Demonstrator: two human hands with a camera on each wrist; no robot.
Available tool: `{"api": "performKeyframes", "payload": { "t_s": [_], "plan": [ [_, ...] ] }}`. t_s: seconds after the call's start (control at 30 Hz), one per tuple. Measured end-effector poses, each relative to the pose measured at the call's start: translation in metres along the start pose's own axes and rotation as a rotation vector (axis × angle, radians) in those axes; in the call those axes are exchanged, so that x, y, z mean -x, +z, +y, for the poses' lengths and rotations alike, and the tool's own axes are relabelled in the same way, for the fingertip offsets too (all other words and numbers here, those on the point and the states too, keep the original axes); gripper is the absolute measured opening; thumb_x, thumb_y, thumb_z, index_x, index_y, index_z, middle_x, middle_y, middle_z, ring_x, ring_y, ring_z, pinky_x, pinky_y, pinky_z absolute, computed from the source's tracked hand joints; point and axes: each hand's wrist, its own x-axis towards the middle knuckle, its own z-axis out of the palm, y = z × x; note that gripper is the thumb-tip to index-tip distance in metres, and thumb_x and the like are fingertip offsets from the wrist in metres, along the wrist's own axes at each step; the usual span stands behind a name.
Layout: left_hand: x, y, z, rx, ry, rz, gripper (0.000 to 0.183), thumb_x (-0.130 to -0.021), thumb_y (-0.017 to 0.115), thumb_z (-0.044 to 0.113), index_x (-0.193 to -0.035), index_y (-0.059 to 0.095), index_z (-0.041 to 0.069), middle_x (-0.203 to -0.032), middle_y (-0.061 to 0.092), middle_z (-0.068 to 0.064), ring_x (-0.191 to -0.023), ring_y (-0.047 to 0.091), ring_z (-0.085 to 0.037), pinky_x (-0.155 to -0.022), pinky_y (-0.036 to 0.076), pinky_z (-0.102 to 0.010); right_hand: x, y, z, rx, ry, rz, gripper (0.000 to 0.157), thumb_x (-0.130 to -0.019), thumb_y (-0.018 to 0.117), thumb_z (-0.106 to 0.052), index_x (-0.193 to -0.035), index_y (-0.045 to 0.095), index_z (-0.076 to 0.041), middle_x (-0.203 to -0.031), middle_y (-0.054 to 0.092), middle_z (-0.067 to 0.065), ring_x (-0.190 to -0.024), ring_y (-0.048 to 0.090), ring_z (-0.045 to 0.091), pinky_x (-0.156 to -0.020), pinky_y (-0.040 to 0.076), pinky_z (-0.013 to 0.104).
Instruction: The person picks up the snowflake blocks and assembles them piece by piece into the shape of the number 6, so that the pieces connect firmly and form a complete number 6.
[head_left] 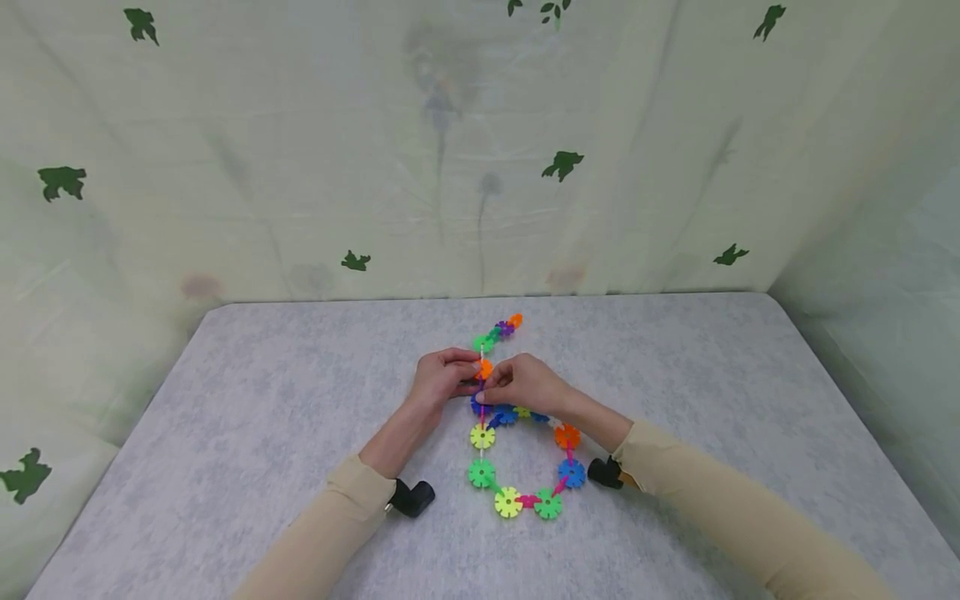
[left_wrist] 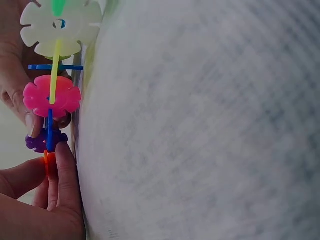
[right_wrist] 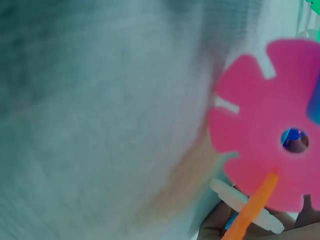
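Slotted, flower-shaped building discs form a colourful chain, with a ring point(head_left: 507, 502) at its near end and a tail point(head_left: 483, 342) leading away. My left hand point(head_left: 442, 377) pinches an orange disc point(head_left: 485, 368) where tail and ring meet. Just nearer, my right hand point(head_left: 531, 385) pinches a purple disc point(left_wrist: 37, 142) that meets the orange one. A dark blue disc point(head_left: 480, 406) lies under the right fingertips. Beyond the purple disc, the left wrist view shows a pink disc point(left_wrist: 65, 97). A large pink disc point(right_wrist: 250, 125) covers much of the right wrist view, hiding most of that hand.
The chain lies on a grey, mottled table point(head_left: 300, 358). A pale curtain point(head_left: 300, 167) with green leaf shapes hangs behind its far edge. Black wrist cameras point(head_left: 413, 498) sit close to the table beside both cuffs, the right one near the ring's blue disc point(head_left: 572, 473).
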Motion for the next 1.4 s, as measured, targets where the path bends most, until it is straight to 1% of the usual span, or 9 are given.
{"api": "performKeyframes", "payload": {
  "t_s": [0.4, 0.53, 0.63, 0.73, 0.83, 1.0, 1.1, 1.23, 1.4],
  "plan": [
    [0.0, 0.003, 0.008, -0.075, 0.026, 0.032, 0.016, -0.087, 0.064, -0.005, -0.102, 0.07, -0.006, -0.093, 0.068, -0.014, -0.071, 0.066, -0.014, -0.067, 0.057, -0.029, -0.003, 0.0, 0.0, 0.08, -0.035, 0.044, 0.018, -0.09, 0.074, -0.025, -0.084, 0.072, -0.008, -0.071, 0.065, -0.004, -0.062, 0.052, 0.011, -0.059, 0.042, 0.025],
    [-0.002, 0.004, 0.006, -0.167, 0.064, 0.022, 0.015, -0.086, 0.065, -0.004, -0.1, 0.07, -0.005, -0.085, 0.069, -0.012, -0.063, 0.062, -0.015, -0.059, 0.054, -0.027, -0.004, -0.001, -0.001, 0.073, -0.033, 0.041, 0.017, -0.089, 0.075, -0.025, -0.084, 0.073, -0.009, -0.071, 0.066, -0.004, -0.063, 0.053, 0.011, -0.06, 0.042, 0.025],
    [-0.002, 0.004, 0.003, -0.26, 0.104, 0.013, 0.014, -0.087, 0.065, -0.002, -0.1, 0.069, -0.002, -0.079, 0.067, -0.009, -0.055, 0.055, -0.015, -0.05, 0.048, -0.025, -0.003, -0.002, 0.001, 0.044, -0.022, 0.021, 0.015, -0.089, 0.075, -0.024, -0.087, 0.073, -0.009, -0.074, 0.067, -0.004, -0.066, 0.054, 0.012, -0.063, 0.044, 0.025],
    [-0.003, 0.003, 0.0, -0.306, 0.141, 0.009, 0.015, -0.087, 0.064, -0.002, -0.101, 0.069, -0.001, -0.078, 0.065, -0.008, -0.049, 0.047, -0.014, -0.045, 0.041, -0.024, -0.002, -0.007, 0.004, 0.012, -0.018, -0.016, 0.013, -0.091, 0.073, -0.022, -0.094, 0.074, -0.009, -0.081, 0.069, -0.003, -0.072, 0.057, 0.013, -0.069, 0.048, 0.026],
    [-0.006, 0.003, -0.001, -0.307, 0.147, -0.006, 0.017, -0.087, 0.063, -0.003, -0.102, 0.068, -0.001, -0.08, 0.065, -0.008, -0.045, 0.042, -0.013, -0.042, 0.037, -0.024, 0.0, -0.018, 0.009, 0.025, -0.011, -0.007, 0.012, -0.092, 0.07, -0.017, -0.101, 0.073, -0.009, -0.087, 0.069, -0.002, -0.077, 0.059, 0.014, -0.073, 0.05, 0.028],
    [-0.007, 0.003, -0.001, -0.296, 0.099, -0.026, 0.017, -0.088, 0.062, -0.001, -0.103, 0.068, 0.001, -0.078, 0.064, -0.006, -0.044, 0.038, -0.014, -0.041, 0.035, -0.026, -0.004, -0.044, 0.013, 0.092, 0.035, 0.114, 0.017, -0.093, 0.066, -0.012, -0.108, 0.068, -0.003, -0.094, 0.065, 0.005, -0.085, 0.058, 0.021, -0.075, 0.051, 0.032],
    [-0.006, 0.002, 0.0, -0.284, 0.08, -0.032, 0.017, -0.089, 0.061, 0.0, -0.103, 0.068, 0.002, -0.077, 0.064, -0.006, -0.045, 0.036, -0.015, -0.042, 0.034, -0.027, -0.007, -0.055, 0.016, 0.099, 0.069, 0.151, 0.022, -0.094, 0.065, -0.011, -0.113, 0.065, -0.001, -0.101, 0.063, 0.009, -0.091, 0.057, 0.025, -0.076, 0.051, 0.034],
    [-0.005, 0.003, 0.0, -0.269, 0.072, -0.047, 0.017, -0.089, 0.06, 0.0, -0.104, 0.068, 0.001, -0.078, 0.064, -0.005, -0.045, 0.036, -0.016, -0.042, 0.034, -0.027, -0.007, -0.059, 0.019, 0.074, 0.08, 0.126, 0.022, -0.094, 0.065, -0.011, -0.113, 0.064, 0.0, -0.102, 0.063, 0.01, -0.091, 0.056, 0.025, -0.077, 0.05, 0.033],
    [-0.004, 0.002, 0.001, -0.242, 0.071, -0.043, 0.018, -0.088, 0.062, 0.001, -0.105, 0.068, 0.0, -0.078, 0.065, -0.008, -0.052, 0.045, -0.016, -0.045, 0.041, -0.026, -0.001, -0.045, 0.018, 0.075, -0.025, 0.039, 0.015, -0.094, 0.064, -0.012, -0.106, 0.068, -0.003, -0.092, 0.066, 0.003, -0.082, 0.056, 0.019, -0.075, 0.049, 0.03]
  ]
}}
